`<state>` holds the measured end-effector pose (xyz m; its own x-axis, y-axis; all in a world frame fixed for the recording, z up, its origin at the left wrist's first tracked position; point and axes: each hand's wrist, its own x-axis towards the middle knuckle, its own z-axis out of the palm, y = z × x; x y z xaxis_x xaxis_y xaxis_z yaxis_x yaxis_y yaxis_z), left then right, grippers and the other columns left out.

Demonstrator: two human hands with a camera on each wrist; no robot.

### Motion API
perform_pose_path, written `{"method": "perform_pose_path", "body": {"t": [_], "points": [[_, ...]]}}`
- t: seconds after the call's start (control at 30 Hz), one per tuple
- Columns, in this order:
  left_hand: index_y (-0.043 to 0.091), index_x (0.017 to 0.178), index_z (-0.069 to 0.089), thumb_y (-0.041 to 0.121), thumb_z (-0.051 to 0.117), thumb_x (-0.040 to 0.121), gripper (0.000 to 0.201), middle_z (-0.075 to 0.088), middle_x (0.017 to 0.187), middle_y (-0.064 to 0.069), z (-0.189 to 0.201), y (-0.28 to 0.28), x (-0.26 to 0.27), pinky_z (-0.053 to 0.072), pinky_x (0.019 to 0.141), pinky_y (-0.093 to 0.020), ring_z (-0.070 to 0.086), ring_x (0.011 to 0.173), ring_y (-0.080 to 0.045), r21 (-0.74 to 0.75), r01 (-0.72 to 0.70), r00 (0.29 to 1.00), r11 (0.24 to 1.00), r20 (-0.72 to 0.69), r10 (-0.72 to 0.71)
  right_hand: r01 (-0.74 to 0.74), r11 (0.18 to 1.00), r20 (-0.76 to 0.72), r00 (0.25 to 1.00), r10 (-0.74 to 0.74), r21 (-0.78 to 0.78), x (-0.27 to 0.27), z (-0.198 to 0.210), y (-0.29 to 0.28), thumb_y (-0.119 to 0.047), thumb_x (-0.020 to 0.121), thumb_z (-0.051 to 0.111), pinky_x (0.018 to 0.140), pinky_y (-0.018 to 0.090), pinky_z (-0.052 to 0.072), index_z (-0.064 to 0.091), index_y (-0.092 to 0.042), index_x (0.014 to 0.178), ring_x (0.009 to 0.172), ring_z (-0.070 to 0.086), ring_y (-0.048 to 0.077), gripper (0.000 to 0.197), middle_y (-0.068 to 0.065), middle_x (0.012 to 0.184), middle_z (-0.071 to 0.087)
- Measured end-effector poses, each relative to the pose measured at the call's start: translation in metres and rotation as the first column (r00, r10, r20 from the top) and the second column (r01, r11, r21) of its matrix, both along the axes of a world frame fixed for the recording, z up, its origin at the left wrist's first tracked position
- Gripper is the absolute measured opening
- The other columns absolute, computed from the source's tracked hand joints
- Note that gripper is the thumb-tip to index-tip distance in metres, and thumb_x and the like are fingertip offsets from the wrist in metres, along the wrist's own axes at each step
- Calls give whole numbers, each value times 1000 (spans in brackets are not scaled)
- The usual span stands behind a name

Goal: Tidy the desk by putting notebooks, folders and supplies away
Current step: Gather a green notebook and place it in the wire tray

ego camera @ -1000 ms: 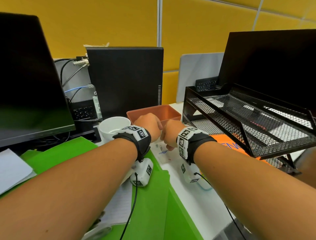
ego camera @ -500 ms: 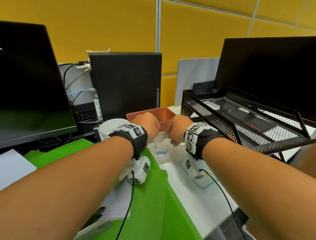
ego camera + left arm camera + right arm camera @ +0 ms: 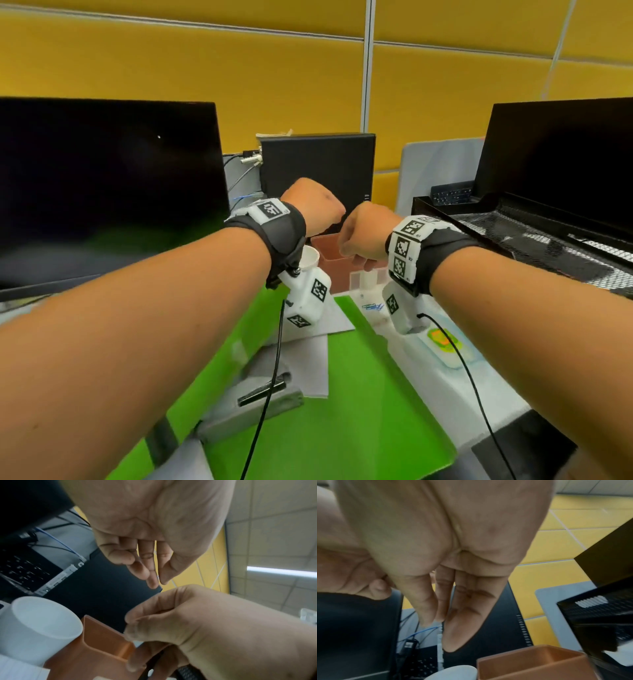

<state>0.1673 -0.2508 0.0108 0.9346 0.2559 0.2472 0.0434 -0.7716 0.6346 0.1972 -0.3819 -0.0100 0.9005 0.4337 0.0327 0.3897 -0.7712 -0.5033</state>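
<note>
Both hands have risen: left hand (image 3: 313, 205) loosely empty, right hand (image 3: 364, 233) possibly pinching something unclear above copper-brown tray (image 3: 530, 665).

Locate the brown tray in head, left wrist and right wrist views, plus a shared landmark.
Head: brown tray at centre, below and between the two hands, mostly hidden.
Left wrist: bottom left-centre, beside the white cup.
Right wrist: bottom right-centre.
Shared landmark: the white cup, touching or just left of the tray.
</note>
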Motion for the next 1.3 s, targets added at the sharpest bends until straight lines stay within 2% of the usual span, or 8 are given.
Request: {"method": "perform_pose_path", "body": {"t": [0.1,0.2,0.37,0.63,0.77,0.93,1.17,1.3], "points": [[11,108,76,14,63,94,20,73,95,-5,25,19,-31,58,72,-30,67,83,-20,-133,22,994,991,112,-7,-64,998,69,996,63,15,-25,16,23,-12,88,77,67,38,66,79,-17,82,67,76,21,7,4,72,76],[13,101,74,13,60,96,15,72,96,-4,47,42,-65,58,78,-32,66,83,-19,-194,7,984,981,178,28,-133,991,68,989,132,14,-48,28,46,-11,90,73,65,42,66,78,-14,85,66,77,24,7,10,73,76],[2,98,77,15,65,91,19,74,91,-12,51,90,-116,50,64,-30,61,73,-21,-20,-143,983,989,114,145,-250,968,62,966,251,-15,-78,43,95,-12,92,69,69,47,65,75,-5,98,73,78,29,11,14,77,77],[11,92,80,16,68,88,14,78,87,-5,-13,177,-183,57,68,-33,74,79,-22,171,-265,923,949,-239,301,-438,886,-94,899,428,-154,-119,6,189,-24,91,78,72,49,65,75,-4,106,77,78,32,26,18,87,77],[15,96,81,24,76,82,17,79,98,0,-49,217,-206,61,86,-37,74,92,-20,287,-328,836,900,-356,419,-578,773,-183,816,548,-263,-134,-28,225,-26,93,73,75,48,65,73,-6,115,81,78,29,30,14,94,78],[18,127,70,27,74,90,39,66,132,0,-84,239,-227,50,102,-33,62,121,-22,454,-229,735,861,-498,459,-630,724,-223,776,589,-280,-148,-58,245,-21,96,69,78,49,64,65,0,128,86,77,35,39,17,101,77],[26,154,41,39,84,78,89,45,154,1,-106,241,-225,43,106,-30,48,136,-22,509,-186,714,840,-518,472,-602,756,-192,798,571,-255,-152,-68,246,-22,96,70,76,48,64,66,-2,128,83,78,34,38,15,99,78],[26,139,58,39,79,78,66,59,139,-1,-104,242,-226,53,100,-35,60,121,-24,578,-184,702,795,-489,518,-608,760,-223,793,567,-231,-147,-66,242,-26,98,66,80,48,64,74,-3,111,86,78,31,28,10,97,79]]}}
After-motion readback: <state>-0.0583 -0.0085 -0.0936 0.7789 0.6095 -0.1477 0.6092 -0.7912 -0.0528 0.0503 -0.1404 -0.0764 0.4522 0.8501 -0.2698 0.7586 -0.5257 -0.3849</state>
